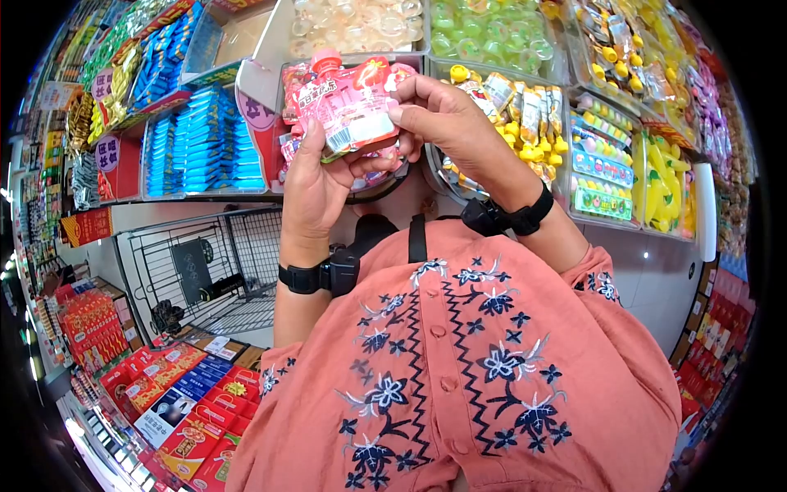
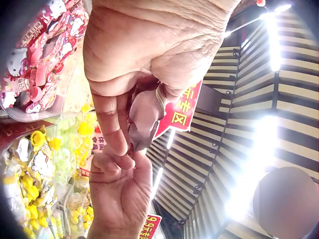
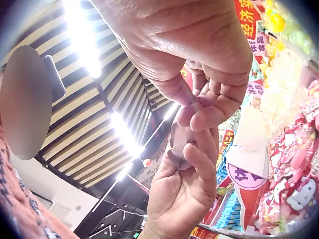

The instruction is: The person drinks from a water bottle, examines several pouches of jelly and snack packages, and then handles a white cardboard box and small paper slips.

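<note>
A pink spouted pouch with a pink cap and a barcode is held up over the bins in the head view. The left hand grips its lower left side, thumb on the front and fingers behind. At its right edge the right hand pinches the pouch between thumb and forefinger. In the left wrist view the pouch shows dark between the left hand and the right hand. The right wrist view has the right hand above the left hand, both at the pouch.
Bins of pink pouches, yellow-capped packets, green jelly cups and blue packets line the far side. A wire shopping cart stands at the left, with red boxes nearer. Other shelves rise at the right.
</note>
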Demonstrator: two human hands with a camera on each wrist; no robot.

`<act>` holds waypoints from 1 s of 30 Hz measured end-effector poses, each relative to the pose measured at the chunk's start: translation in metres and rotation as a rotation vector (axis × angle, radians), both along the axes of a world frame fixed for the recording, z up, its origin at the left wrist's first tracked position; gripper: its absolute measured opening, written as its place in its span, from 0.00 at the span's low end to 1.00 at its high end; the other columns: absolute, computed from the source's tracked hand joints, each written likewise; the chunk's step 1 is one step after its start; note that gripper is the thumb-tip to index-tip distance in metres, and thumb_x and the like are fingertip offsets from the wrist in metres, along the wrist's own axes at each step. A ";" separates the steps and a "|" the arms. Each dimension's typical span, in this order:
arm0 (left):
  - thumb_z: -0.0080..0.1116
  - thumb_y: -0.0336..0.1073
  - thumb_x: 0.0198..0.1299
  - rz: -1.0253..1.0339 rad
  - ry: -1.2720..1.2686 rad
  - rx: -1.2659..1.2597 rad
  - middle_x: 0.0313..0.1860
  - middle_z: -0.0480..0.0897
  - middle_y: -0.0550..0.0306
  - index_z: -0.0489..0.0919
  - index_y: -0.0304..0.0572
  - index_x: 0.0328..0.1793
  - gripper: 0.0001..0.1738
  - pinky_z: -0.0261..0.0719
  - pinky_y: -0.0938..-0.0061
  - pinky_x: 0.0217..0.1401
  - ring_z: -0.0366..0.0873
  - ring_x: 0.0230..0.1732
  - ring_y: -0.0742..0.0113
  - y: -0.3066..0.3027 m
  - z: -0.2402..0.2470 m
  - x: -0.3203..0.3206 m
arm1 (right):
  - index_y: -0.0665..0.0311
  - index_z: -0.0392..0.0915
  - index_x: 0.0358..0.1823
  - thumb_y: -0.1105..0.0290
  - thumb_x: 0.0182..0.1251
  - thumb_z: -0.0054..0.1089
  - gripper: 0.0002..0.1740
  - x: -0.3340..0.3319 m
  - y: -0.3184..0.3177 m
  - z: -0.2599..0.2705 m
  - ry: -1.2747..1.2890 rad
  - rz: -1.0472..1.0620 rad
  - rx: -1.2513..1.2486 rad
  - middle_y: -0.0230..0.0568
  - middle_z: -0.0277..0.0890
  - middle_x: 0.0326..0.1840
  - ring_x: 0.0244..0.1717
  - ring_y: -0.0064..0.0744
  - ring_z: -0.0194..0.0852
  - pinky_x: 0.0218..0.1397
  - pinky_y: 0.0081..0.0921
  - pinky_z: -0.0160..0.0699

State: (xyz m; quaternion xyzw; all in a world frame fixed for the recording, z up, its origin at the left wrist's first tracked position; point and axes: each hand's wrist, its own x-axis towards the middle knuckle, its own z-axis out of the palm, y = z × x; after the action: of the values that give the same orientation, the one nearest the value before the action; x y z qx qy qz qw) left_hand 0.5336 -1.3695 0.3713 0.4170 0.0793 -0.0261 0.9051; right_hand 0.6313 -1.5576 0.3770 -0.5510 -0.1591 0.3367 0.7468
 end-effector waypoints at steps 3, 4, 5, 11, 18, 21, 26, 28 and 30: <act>0.34 0.54 0.82 0.007 0.005 0.001 0.65 0.80 0.41 0.65 0.35 0.76 0.32 0.90 0.57 0.53 0.83 0.60 0.47 0.000 0.000 0.000 | 0.69 0.76 0.51 0.67 0.72 0.62 0.14 0.001 0.000 -0.001 -0.006 0.009 0.000 0.33 0.80 0.35 0.30 0.18 0.80 0.34 0.16 0.76; 0.34 0.54 0.82 0.011 0.006 0.003 0.65 0.80 0.41 0.65 0.35 0.75 0.32 0.90 0.57 0.53 0.83 0.60 0.47 0.001 0.000 -0.001 | 0.69 0.75 0.51 0.67 0.72 0.62 0.14 0.000 0.001 -0.001 -0.007 0.009 -0.001 0.33 0.80 0.35 0.30 0.18 0.80 0.34 0.16 0.76; 0.34 0.54 0.82 0.016 0.008 0.005 0.65 0.80 0.41 0.65 0.35 0.75 0.32 0.90 0.57 0.53 0.83 0.60 0.47 0.001 0.000 -0.001 | 0.69 0.75 0.51 0.67 0.72 0.62 0.14 0.000 0.002 -0.001 -0.006 0.009 -0.001 0.33 0.80 0.35 0.30 0.18 0.80 0.34 0.16 0.76; 0.34 0.54 0.82 0.017 0.011 0.020 0.65 0.80 0.42 0.65 0.36 0.76 0.32 0.90 0.57 0.53 0.83 0.60 0.48 -0.001 -0.001 0.000 | 0.69 0.75 0.51 0.67 0.72 0.61 0.14 0.002 0.000 -0.003 -0.001 0.011 -0.005 0.33 0.80 0.35 0.29 0.18 0.80 0.34 0.15 0.76; 0.34 0.55 0.82 0.012 0.006 0.011 0.65 0.80 0.42 0.65 0.36 0.76 0.32 0.90 0.57 0.54 0.84 0.60 0.48 -0.001 0.001 -0.001 | 0.70 0.75 0.51 0.67 0.71 0.61 0.15 0.001 0.001 -0.003 0.003 0.012 -0.014 0.33 0.80 0.35 0.29 0.18 0.80 0.33 0.16 0.76; 0.34 0.54 0.82 0.009 0.001 0.004 0.64 0.80 0.42 0.65 0.35 0.75 0.32 0.90 0.57 0.53 0.84 0.59 0.48 -0.001 0.000 -0.002 | 0.70 0.75 0.52 0.67 0.72 0.61 0.15 0.000 0.001 -0.002 0.009 0.010 -0.024 0.33 0.80 0.34 0.29 0.18 0.80 0.32 0.16 0.76; 0.34 0.54 0.82 0.008 -0.003 -0.006 0.63 0.81 0.42 0.67 0.35 0.75 0.31 0.90 0.56 0.53 0.84 0.59 0.49 -0.001 -0.001 -0.004 | 0.70 0.74 0.53 0.66 0.72 0.62 0.16 -0.002 0.001 -0.003 0.020 0.013 -0.011 0.33 0.80 0.34 0.29 0.18 0.79 0.32 0.17 0.75; 0.34 0.54 0.82 0.011 0.005 -0.009 0.63 0.81 0.42 0.67 0.35 0.75 0.31 0.90 0.55 0.53 0.84 0.59 0.49 -0.001 -0.001 -0.005 | 0.70 0.74 0.53 0.66 0.72 0.62 0.16 -0.002 0.001 -0.003 0.023 0.011 -0.008 0.33 0.80 0.34 0.29 0.18 0.79 0.32 0.17 0.75; 0.34 0.54 0.82 0.018 0.018 -0.006 0.63 0.81 0.42 0.67 0.35 0.75 0.31 0.90 0.55 0.53 0.84 0.60 0.49 -0.005 0.000 -0.004 | 0.70 0.74 0.53 0.66 0.72 0.62 0.16 -0.001 -0.003 -0.001 0.028 0.011 -0.006 0.33 0.79 0.34 0.29 0.18 0.79 0.32 0.16 0.75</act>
State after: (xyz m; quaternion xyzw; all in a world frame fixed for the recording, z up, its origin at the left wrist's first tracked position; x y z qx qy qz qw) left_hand 0.5299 -1.3742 0.3709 0.4134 0.0911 -0.0218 0.9057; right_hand 0.6301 -1.5602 0.3756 -0.5478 -0.1506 0.3487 0.7454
